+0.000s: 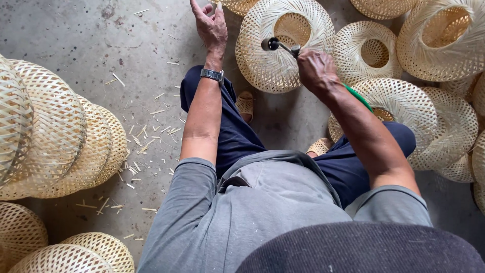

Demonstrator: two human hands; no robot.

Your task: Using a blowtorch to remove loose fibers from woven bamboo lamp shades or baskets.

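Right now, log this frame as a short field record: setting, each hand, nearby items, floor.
setting: person seated on a concrete floor, ringed by woven bamboo shades
left hand: raised, fingers spread, holding nothing; wristwatch on wrist
right hand: closed on a dark metal tool
nearest item: round woven shade under the tool
floor litter: bamboo offcuts
stacked shades: at left

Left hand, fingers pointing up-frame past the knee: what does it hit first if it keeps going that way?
Probably the woven bamboo shade at the top edge, just right of the left hand. The fingers nearly reach the frame's top; only bare concrete floor shows beneath them. Depth is unclear.
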